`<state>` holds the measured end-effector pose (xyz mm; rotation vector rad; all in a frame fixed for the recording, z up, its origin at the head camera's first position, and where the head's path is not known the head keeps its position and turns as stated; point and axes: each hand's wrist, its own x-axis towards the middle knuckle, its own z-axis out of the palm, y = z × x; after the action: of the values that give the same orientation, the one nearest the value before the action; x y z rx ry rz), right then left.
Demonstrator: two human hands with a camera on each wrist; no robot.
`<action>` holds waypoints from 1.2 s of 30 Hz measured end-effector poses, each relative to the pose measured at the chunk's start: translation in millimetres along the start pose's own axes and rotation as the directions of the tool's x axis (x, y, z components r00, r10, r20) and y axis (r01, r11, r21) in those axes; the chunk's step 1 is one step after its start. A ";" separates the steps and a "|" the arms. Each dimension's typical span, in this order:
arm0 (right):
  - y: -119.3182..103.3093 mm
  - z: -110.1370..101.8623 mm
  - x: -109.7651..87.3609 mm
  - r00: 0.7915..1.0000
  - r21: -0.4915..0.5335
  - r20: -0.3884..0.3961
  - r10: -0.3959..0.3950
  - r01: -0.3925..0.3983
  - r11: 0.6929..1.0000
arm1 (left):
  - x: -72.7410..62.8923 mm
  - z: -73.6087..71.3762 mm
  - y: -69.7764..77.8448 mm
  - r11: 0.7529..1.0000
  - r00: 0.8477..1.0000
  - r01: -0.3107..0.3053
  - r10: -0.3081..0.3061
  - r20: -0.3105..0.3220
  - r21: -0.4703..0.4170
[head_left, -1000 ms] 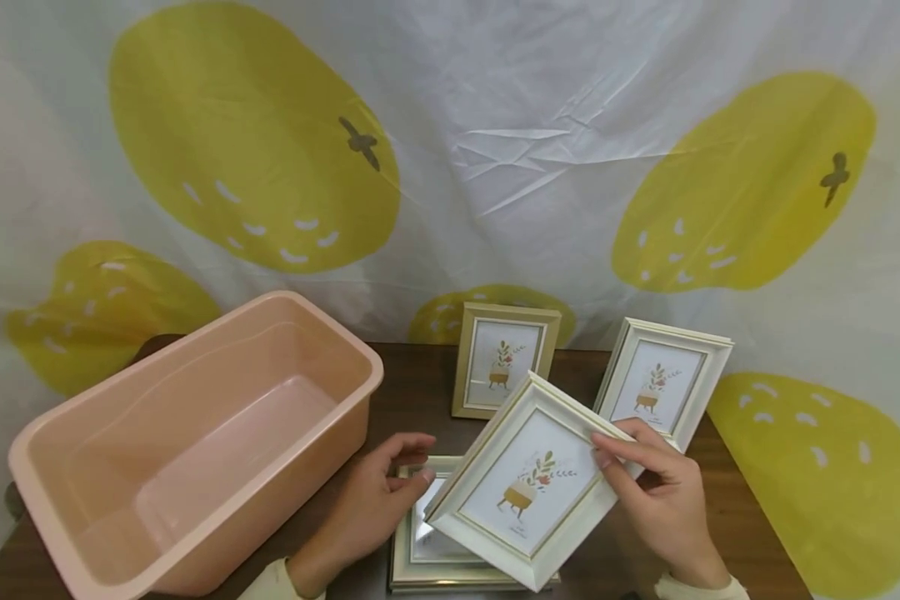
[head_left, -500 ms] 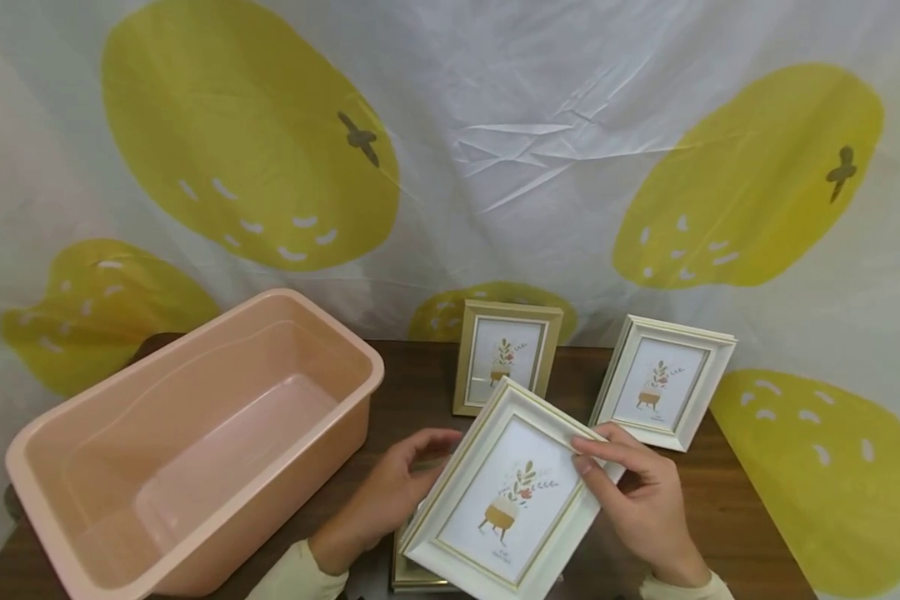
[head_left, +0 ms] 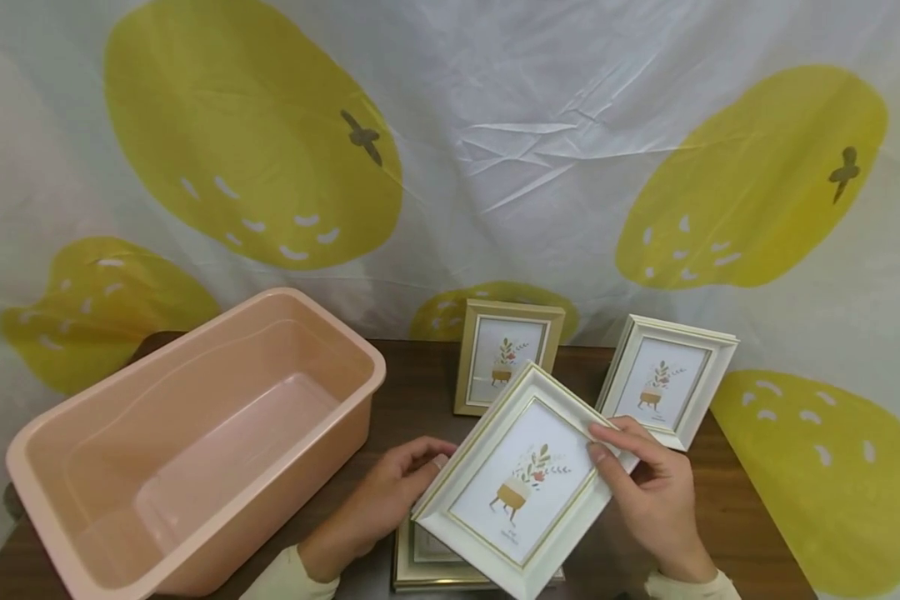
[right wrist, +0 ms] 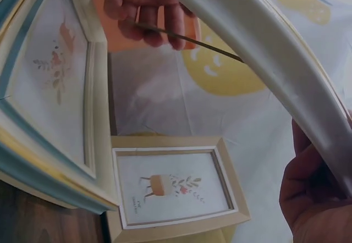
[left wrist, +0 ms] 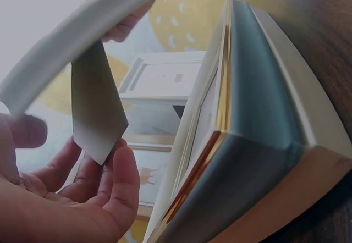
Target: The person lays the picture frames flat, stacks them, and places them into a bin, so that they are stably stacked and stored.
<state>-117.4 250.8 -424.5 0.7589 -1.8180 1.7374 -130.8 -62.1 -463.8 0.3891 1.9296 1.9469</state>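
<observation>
The right hand (head_left: 656, 493) pinched the white frame (head_left: 523, 487) by its edge, the rest slanting leftward from that grip — the left hand (head_left: 390, 493), loosely curved, touched its stand (left wrist: 99, 111).

A pale curtain (head_left: 495, 200) (yellow fruit print (head_left: 255, 167)) hangs behind the dark wooden table (head_left: 746, 525).

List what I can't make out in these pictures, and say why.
Head: the lettering in the held white frame, too small to read.
Head: the near corner of the pink bin, cut off by the bottom edge.
Head: most of the stacked frames, covered by the held white frame.
Left wrist: part of the left hand, hidden by the stand flap.
</observation>
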 end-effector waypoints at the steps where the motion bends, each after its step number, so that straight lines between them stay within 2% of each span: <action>1: 0.5 -0.7 -0.6 1.000 -0.003 -0.006 0.015 -0.015 1.000 | -1.1 0.2 0.4 1.000 1.000 0.005 -0.005 0.000 -0.011; 6: 3.6 -1.8 -4.4 0.996 -0.017 -0.043 0.074 -0.075 0.997 | -8.9 0.8 1.8 1.000 1.000 0.017 -0.017 -0.012 -0.018; 11: 8.2 1.6 -8.3 0.988 -0.047 -0.097 0.124 -0.129 0.991 | -18.5 -0.3 1.6 0.998 1.000 -0.003 0.004 0.004 -0.056; 15: 10.6 4.0 -10.4 0.968 -0.077 -0.133 0.211 -0.222 0.972 | -24.2 1.6 -0.3 0.995 1.000 -0.022 0.022 0.000 -0.092; 18: 12.9 6.2 -11.3 0.954 -0.095 -0.152 0.260 -0.276 0.956 | -27.4 3.2 -3.1 0.995 0.999 -0.025 0.023 -0.028 -0.101; 23: 15.6 12.0 -11.9 0.937 -0.105 -0.226 0.266 -0.296 0.950 | -32.0 9.0 -7.5 0.993 0.993 -0.032 0.018 -0.120 -0.117; 26: 15.3 15.2 -11.0 0.909 -0.130 -0.280 0.309 -0.355 0.926 | -34.5 14.9 -9.8 0.987 0.983 -0.083 0.059 -0.171 -0.137; 30: 16.5 16.6 -10.6 0.855 -0.152 -0.331 0.400 -0.466 0.871 | -35.9 24.0 -11.0 0.971 0.970 -0.141 0.096 -0.224 -0.192; 33: 17.5 16.3 -12.7 0.814 -0.138 -0.373 0.446 -0.524 0.840 | -36.0 30.9 -11.2 0.963 0.965 -0.149 0.092 -0.245 -0.225; 36: 17.5 16.3 -15.7 0.778 -0.110 -0.414 0.473 -0.559 0.822 | -36.4 36.2 -13.2 0.963 0.965 -0.148 0.091 -0.246 -0.224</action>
<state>-118.1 235.7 -448.8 -0.1994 -2.0157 1.7846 -81.4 -46.0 -473.8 0.2216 1.8087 2.3683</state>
